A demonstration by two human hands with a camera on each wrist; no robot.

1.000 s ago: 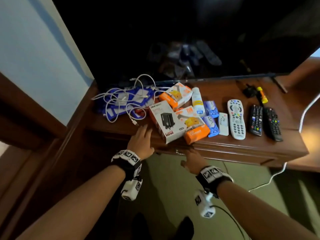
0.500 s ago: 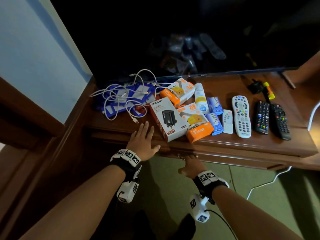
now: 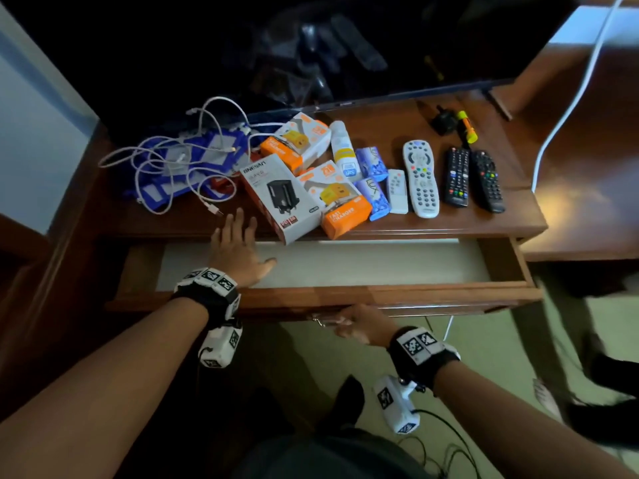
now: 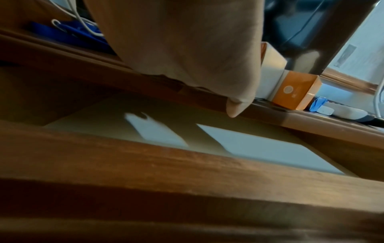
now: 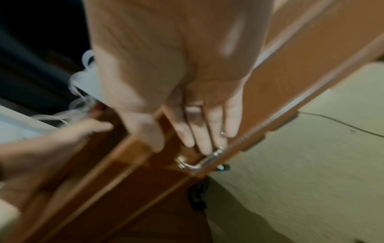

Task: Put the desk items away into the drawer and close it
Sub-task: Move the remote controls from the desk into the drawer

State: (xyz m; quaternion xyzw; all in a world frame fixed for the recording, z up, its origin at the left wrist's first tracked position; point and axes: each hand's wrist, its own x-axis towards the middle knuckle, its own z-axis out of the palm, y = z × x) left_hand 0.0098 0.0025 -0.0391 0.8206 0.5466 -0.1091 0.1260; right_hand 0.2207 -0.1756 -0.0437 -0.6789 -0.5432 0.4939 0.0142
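1. Both forearms were bare (no sleeves).
2. Each wrist wore a black band (image 3: pixel 426 357) bearing black-and-white square markers.
3. A white camera block (image 3: pixel 397 407) hung beneath, trailing a dark cable.

- Looked like a bedroom or hotel room.
- Wooden desk (image 3: pixel 432 112) under a flat television (image 3: pixel 311 46), far side.
- Remotes (image 3: pixel 420 178) and charger boxes (image 3: pixel 283 198) on top.
- Carpet (image 3: pixel 484 357) below, near side.

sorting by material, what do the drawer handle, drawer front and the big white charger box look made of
Drawer handle: likely polished metal, silvery with bright glints. Drawer front: wood or wood veneer, reddish-brown with visible grain, semi-gloss. White charger box: printed cardboard by its sharp folded edges, slight sheen.
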